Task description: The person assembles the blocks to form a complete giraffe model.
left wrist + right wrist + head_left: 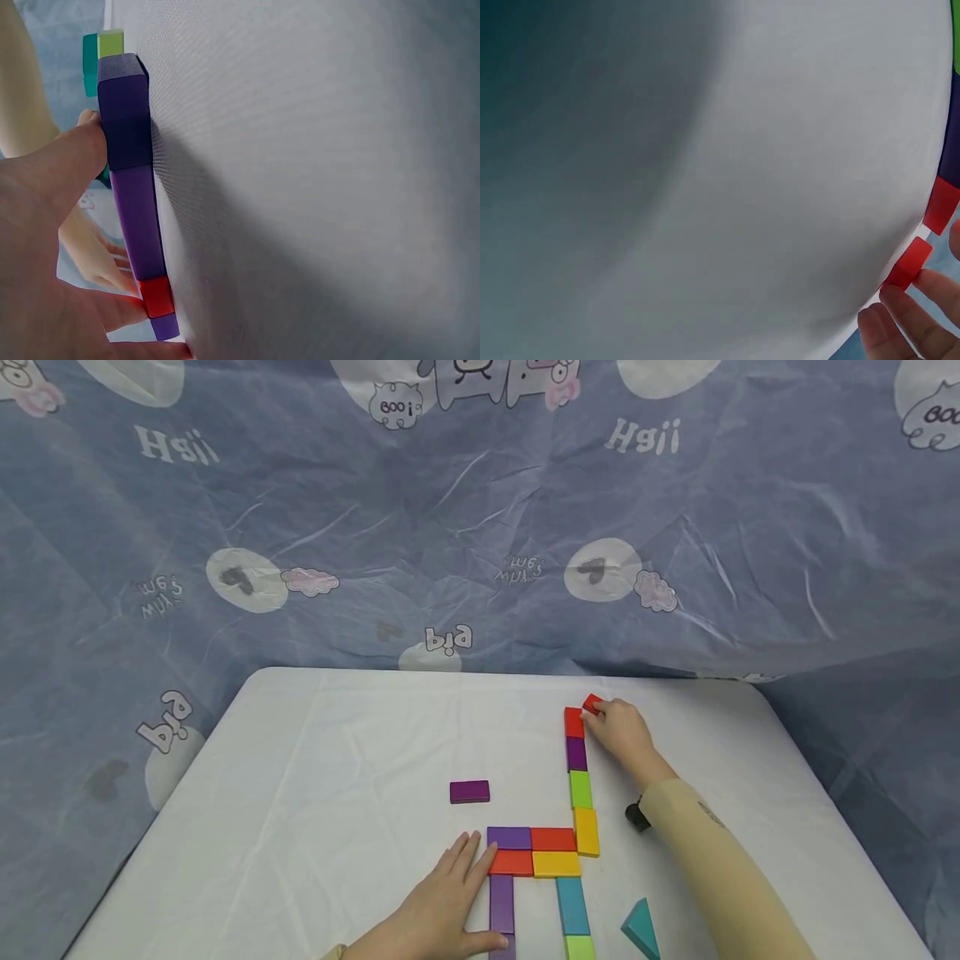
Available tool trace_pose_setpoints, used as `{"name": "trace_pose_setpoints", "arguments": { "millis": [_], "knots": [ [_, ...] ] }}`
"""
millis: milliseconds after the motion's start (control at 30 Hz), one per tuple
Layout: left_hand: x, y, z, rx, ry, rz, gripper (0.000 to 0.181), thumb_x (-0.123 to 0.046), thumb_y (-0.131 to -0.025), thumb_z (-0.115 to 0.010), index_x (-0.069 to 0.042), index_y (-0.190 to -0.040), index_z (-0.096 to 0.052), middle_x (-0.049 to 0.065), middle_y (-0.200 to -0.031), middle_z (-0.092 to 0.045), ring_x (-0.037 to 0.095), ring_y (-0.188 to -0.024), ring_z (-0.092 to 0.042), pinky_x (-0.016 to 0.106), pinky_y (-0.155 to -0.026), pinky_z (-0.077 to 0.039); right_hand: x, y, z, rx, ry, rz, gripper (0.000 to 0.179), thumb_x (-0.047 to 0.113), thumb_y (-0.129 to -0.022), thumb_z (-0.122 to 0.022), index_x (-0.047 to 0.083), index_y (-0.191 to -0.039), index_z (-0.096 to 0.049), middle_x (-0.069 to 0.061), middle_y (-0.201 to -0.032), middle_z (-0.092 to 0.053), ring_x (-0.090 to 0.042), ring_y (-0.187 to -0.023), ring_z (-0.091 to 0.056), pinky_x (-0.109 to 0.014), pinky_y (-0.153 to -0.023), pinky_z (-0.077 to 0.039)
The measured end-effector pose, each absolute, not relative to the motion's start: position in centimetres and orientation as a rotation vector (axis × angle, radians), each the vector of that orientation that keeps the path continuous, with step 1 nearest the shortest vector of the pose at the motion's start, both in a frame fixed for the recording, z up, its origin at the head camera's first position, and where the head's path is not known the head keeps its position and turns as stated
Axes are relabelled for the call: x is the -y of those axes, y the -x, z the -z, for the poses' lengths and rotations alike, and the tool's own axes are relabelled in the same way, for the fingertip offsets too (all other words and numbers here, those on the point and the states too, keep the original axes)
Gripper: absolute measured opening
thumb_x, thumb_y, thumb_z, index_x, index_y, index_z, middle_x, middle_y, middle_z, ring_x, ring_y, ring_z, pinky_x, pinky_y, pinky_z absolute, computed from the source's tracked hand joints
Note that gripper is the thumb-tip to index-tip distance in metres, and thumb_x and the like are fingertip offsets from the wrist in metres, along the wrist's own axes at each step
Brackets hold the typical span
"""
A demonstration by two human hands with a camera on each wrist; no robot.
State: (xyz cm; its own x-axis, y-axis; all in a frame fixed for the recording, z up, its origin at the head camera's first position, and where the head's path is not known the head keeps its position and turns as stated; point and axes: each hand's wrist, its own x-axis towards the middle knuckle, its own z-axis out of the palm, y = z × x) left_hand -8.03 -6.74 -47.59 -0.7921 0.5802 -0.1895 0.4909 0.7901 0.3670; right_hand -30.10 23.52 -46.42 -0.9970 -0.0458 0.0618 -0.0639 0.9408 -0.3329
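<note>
At the far end of a column of blocks, my right hand (628, 735) pinches a small red block (592, 703). That block sits at an angle just beyond the column's end red block (573, 723); a gap between them shows in the right wrist view. Below follow a dark purple block (577, 754), a green block (581, 790) and a yellow block (587, 832). My left hand (438, 906) lies with extended fingers along the left side of the layout. Its thumb touches a purple block (126, 124), and a finger touches the left red block (512, 863).
A loose dark purple block (469, 792) lies left of the column. At the right are a teal triangular block (642, 929) and a black object (637, 817) by the right sleeve. A blue block (573, 906) extends toward the front. Patterned fabric (480, 527) hangs behind the white table (360, 735).
</note>
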Motion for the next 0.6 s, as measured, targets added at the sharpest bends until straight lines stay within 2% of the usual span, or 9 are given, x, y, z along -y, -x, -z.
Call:
{"name": "trace_pose_setpoints", "arguments": {
  "millis": [233, 467, 600],
  "knots": [
    [6.7, 8.0, 47.6, -2.686, -0.839, -0.444, 0.105, -0.075, -0.082, -0.056, -0.010, -0.157, -0.022, 0.020, -0.162, -0.022, 0.038, -0.148, -0.025, 0.049, -0.113, -0.039, -22.8, 30.7, 46.5, 3.054, -0.119, -0.539, 0.046, 0.025, -0.095, -0.063, -0.007, -0.129, -0.060, -0.029, -0.116, -0.064, -0.042, -0.105, -0.061, -0.052, -0.099, -0.050],
    [6.7, 8.0, 47.5, -2.690, -0.836, -0.427, 0.105, -0.076, -0.082, -0.055, -0.010, -0.157, -0.022, 0.019, -0.162, -0.023, 0.037, -0.148, -0.025, 0.049, -0.113, -0.038, -22.3, 31.0, 46.8, 3.075, -0.188, -0.582, 0.044, 0.018, -0.097, -0.061, -0.005, -0.133, -0.057, -0.027, -0.131, -0.060, -0.043, -0.121, -0.056, -0.052, -0.107, -0.043],
    [6.7, 8.0, 47.5, -2.699, -0.845, -0.419, 0.105, -0.076, -0.082, -0.055, -0.010, -0.157, -0.022, 0.020, -0.161, -0.023, 0.037, -0.148, -0.025, 0.049, -0.114, -0.038, -22.1, 31.2, 47.1, 3.081, -0.192, -0.587, 0.043, 0.017, -0.097, -0.061, -0.005, -0.134, -0.057, -0.027, -0.131, -0.060, -0.042, -0.123, -0.055, -0.052, -0.108, -0.043]
  ]
}}
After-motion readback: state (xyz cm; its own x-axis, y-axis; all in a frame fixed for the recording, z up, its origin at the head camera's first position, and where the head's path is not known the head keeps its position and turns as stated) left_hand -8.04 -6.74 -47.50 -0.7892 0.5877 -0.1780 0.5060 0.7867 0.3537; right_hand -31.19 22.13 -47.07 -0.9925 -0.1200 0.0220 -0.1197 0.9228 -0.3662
